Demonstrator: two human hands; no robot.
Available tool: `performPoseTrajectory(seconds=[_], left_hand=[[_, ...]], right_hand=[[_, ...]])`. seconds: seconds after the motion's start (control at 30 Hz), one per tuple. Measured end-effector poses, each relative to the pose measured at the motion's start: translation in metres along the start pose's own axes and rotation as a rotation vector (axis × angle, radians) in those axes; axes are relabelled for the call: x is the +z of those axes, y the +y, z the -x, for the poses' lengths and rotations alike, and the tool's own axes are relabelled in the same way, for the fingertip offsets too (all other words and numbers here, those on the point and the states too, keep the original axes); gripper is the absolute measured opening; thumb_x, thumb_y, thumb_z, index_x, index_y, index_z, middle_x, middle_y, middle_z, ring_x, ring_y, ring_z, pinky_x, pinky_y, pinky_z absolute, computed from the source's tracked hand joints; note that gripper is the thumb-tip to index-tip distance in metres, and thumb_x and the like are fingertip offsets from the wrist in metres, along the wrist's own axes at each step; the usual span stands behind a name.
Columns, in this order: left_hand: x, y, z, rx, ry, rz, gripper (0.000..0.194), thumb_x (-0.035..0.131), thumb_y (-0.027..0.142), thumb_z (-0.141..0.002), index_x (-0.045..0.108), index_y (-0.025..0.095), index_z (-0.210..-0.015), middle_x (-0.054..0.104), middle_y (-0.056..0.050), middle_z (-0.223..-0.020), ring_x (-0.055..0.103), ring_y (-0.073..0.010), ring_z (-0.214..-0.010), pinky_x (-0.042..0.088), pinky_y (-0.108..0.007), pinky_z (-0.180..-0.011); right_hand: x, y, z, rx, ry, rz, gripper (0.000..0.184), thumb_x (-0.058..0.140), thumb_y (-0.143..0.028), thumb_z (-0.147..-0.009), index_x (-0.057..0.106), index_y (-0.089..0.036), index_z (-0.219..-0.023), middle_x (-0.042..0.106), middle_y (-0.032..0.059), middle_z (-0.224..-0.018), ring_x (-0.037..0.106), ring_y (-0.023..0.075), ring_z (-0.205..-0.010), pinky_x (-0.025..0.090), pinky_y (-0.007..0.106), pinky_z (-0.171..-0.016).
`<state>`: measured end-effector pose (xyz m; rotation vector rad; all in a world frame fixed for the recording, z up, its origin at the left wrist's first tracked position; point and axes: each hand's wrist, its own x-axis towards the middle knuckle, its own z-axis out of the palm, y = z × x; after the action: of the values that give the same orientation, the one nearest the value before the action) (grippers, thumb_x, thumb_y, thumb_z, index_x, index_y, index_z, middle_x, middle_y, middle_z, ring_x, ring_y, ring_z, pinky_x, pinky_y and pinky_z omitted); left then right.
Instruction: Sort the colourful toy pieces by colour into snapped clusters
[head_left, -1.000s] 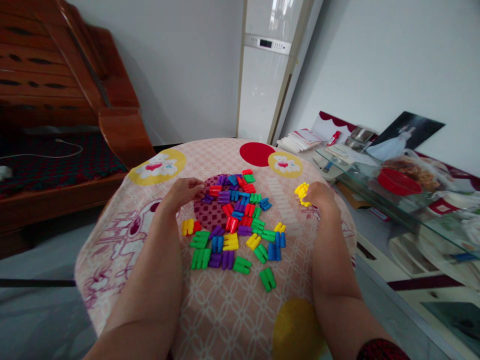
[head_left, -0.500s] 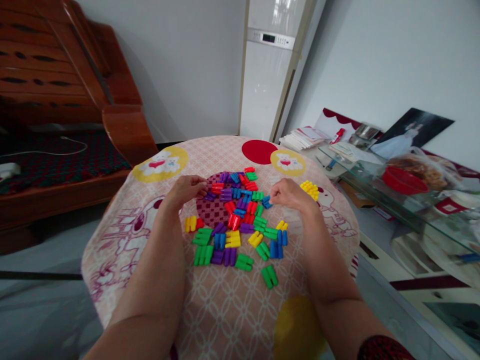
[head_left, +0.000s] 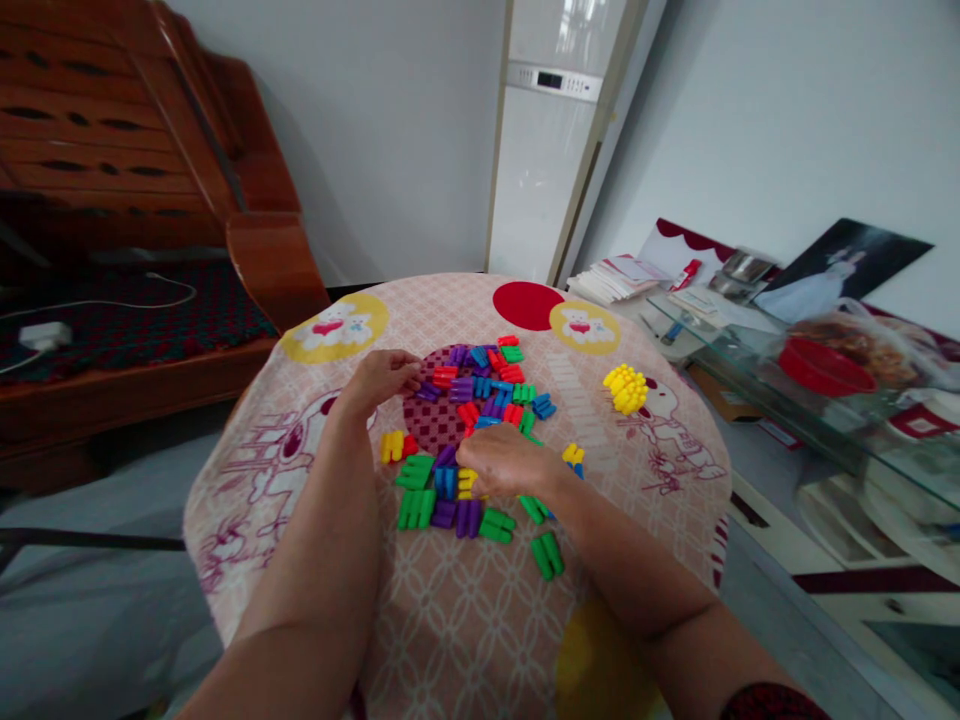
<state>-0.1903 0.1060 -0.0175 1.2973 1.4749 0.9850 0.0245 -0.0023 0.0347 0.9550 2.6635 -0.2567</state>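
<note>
Toy building blocks with parallel tube-shaped prongs, in several colours, lie loose on a round table. At the left of the pile, my left hand [head_left: 386,380] has its fingers curled together beside a purple block [head_left: 429,391]; what they hold, if anything, is hidden. My right hand [head_left: 510,460] reaches low across the pile, fingers bunched and pointing left. Its fingertips are by a yellow block [head_left: 466,484], which it partly covers, and I cannot make out what is in them. Nearby lie a blue block [head_left: 445,484], a green block [head_left: 415,471] and a purple block [head_left: 469,518].
A cluster of yellow blocks [head_left: 626,388] sits apart at the right of the patterned tablecloth [head_left: 442,610]. On the right, a glass-topped cabinet [head_left: 810,420] carries a red bowl [head_left: 825,364] and papers. A wooden bench [head_left: 270,265] stands at the left.
My right hand has moved from the blue block at the pile's right edge to the left and nearer me, over the yellow block. My left hand stays in about the same place.
</note>
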Motion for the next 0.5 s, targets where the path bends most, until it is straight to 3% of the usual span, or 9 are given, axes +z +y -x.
performPoseTrajectory(seconds=[0.13, 0.27, 0.4, 0.5], left_hand=[[-0.001, -0.001, -0.001, 0.008, -0.002, 0.001, 0.026, 0.076, 0.032, -0.059, 0.072, 0.015, -0.079, 0.072, -0.004, -0.064, 0.067, -0.0177, -0.058, 0.056, -0.027, -0.059], [-0.002, -0.003, -0.003, 0.011, -0.015, -0.003, 0.027, 0.076, 0.033, -0.059, 0.071, 0.015, -0.079, 0.072, -0.005, -0.066, 0.067, -0.0186, -0.058, 0.057, -0.030, -0.061], [-0.002, -0.003, -0.003, 0.019, -0.022, 0.010, 0.028, 0.075, 0.032, -0.059, 0.070, 0.015, -0.080, 0.071, -0.005, -0.065, 0.066, -0.0170, -0.057, 0.054, -0.027, -0.058], [-0.001, -0.002, -0.002, 0.020, -0.026, 0.021, 0.028, 0.075, 0.032, -0.058, 0.070, 0.015, -0.079, 0.071, -0.004, -0.064, 0.066, -0.0164, -0.056, 0.053, -0.025, -0.056]], right_hand=[[-0.005, 0.007, 0.005, 0.021, 0.059, -0.077, 0.016, 0.072, -0.031, -0.082, 0.077, -0.017, -0.089, 0.077, 0.0085, -0.095, 0.068, 0.0199, -0.088, 0.037, 0.024, -0.061], [-0.012, 0.034, 0.017, 0.150, 0.301, -0.264, 0.016, 0.067, -0.028, -0.084, 0.075, -0.016, -0.077, 0.073, 0.0047, -0.078, 0.064, 0.0154, -0.075, 0.034, 0.023, -0.061], [-0.014, 0.083, 0.044, 0.427, 0.584, -0.390, 0.014, 0.065, -0.023, -0.081, 0.075, -0.013, -0.080, 0.070, 0.0025, -0.069, 0.061, 0.0138, -0.066, 0.037, 0.022, -0.061], [-0.007, 0.127, 0.070, 0.771, 0.740, -0.373, 0.022, 0.057, -0.022, -0.083, 0.077, -0.012, -0.085, 0.072, 0.0061, -0.069, 0.065, 0.0171, -0.068, 0.043, 0.023, -0.063]])
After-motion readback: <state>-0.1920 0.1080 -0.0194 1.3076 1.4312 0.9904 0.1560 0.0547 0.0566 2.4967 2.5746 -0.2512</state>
